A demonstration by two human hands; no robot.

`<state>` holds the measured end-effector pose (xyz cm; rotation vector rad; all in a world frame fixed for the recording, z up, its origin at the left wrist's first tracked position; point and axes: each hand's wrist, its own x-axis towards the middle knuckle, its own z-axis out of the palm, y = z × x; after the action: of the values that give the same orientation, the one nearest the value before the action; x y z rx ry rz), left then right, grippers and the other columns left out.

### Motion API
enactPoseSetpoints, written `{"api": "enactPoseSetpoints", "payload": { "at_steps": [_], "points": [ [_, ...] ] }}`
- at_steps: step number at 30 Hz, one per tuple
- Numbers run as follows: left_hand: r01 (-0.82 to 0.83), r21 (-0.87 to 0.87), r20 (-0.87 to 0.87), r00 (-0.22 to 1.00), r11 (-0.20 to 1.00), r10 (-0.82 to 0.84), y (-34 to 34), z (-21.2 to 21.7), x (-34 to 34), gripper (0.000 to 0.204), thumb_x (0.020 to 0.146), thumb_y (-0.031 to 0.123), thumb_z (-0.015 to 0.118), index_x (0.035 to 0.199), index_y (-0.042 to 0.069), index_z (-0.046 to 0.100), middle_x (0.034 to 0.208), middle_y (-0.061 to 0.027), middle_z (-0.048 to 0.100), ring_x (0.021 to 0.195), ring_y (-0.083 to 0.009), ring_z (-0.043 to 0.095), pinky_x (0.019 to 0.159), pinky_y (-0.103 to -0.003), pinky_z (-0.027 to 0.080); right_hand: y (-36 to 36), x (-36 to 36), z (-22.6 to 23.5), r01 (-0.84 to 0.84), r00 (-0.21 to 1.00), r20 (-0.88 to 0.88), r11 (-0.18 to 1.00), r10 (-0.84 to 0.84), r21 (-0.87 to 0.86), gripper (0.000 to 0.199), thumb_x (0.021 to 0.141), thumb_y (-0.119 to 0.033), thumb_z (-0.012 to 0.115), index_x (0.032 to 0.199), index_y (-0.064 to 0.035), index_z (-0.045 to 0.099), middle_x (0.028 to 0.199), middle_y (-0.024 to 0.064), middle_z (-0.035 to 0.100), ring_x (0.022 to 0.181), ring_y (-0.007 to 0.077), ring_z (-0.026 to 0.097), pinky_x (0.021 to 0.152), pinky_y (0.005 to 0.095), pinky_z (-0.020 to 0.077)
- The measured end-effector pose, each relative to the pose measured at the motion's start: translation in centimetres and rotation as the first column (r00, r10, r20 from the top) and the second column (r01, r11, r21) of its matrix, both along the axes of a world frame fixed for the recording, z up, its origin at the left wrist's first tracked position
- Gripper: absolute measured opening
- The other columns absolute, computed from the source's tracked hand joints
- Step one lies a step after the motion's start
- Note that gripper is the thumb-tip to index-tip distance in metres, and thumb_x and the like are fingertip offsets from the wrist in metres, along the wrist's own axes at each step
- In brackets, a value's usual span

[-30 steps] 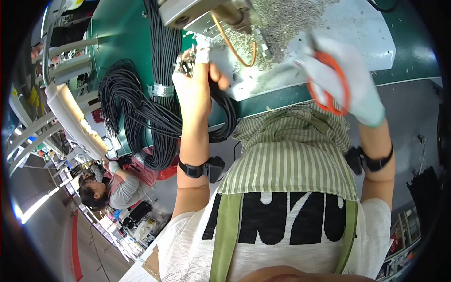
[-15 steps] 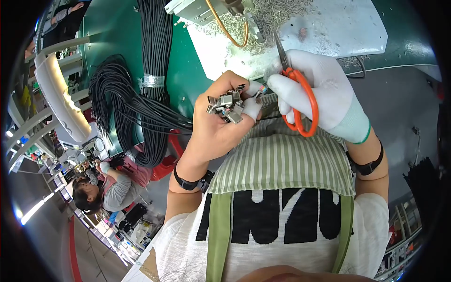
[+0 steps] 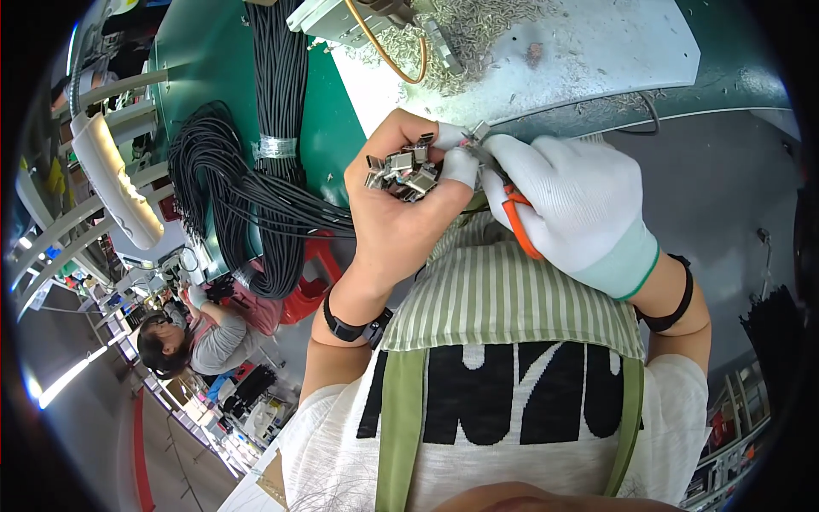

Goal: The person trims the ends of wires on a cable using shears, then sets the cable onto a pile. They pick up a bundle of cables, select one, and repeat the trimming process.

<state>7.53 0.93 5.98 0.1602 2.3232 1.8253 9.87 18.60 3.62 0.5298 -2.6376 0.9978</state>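
My left hand (image 3: 392, 226), with white covers on the thumb and a fingertip, is closed around several black cables ending in silver metal connectors (image 3: 401, 164). One single connector (image 3: 480, 130) sticks up between the fingertips of both hands, with a bit of coloured wire beneath it. My right hand (image 3: 580, 205), in a white glove with a mint cuff, is wrapped around scissors with orange handles (image 3: 517, 224). The blades are largely hidden by the gloved fingers, close to my left thumb.
Thick bundles of black cable (image 3: 281, 94) lie on the green table (image 3: 200, 60) at the left. A white board (image 3: 597, 51) strewn with small metal bits is beyond my hands, under a machine (image 3: 341, 19) with a brown hose. A red stool (image 3: 317, 264) and a seated co-worker (image 3: 217, 337) are at lower left.
My right hand has turned and come in to my left fingertips, swinging the scissors from pointing away to lying among the fingers. One connector now stands up between the hands.
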Motion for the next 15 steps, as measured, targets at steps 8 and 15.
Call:
{"api": "enactPoseSetpoints", "payload": {
  "at_steps": [8, 15],
  "points": [
    [-0.004, -0.092, -0.305, 0.952, 0.996, -0.025, 0.3, -0.3, -0.2, 0.020, 0.072, -0.003, 0.068, 0.089, 0.001, 0.058, 0.076, 0.0006, 0.060, 0.066, -0.0028, 0.052, 0.061, -0.018, 0.044, 0.3, -0.1, 0.1, -0.070, 0.888, 0.377, 0.888, 0.263, -0.454, 0.009, 0.081, -0.011, 0.066, 0.085, -0.0042, 0.061, 0.060, 0.0076, 0.052, 0.047, 0.0212, 0.050, 0.047, 0.0294, 0.0395],
    [-0.002, 0.162, -0.016, 1.000, 0.987, 0.005, 0.0, -0.5, -0.1, 0.022, 0.073, -0.004, 0.068, 0.091, 0.000, 0.056, 0.078, -0.0019, 0.062, 0.068, -0.0039, 0.055, 0.063, -0.020, 0.047, -0.2, -0.4, -0.4, -0.079, 0.899, 0.344, 0.873, 0.271, -0.481, 0.009, 0.081, -0.010, 0.065, 0.084, -0.0037, 0.061, 0.060, 0.0080, 0.053, 0.048, 0.0190, 0.051, 0.047, 0.0295, 0.0393]
  ]
}}
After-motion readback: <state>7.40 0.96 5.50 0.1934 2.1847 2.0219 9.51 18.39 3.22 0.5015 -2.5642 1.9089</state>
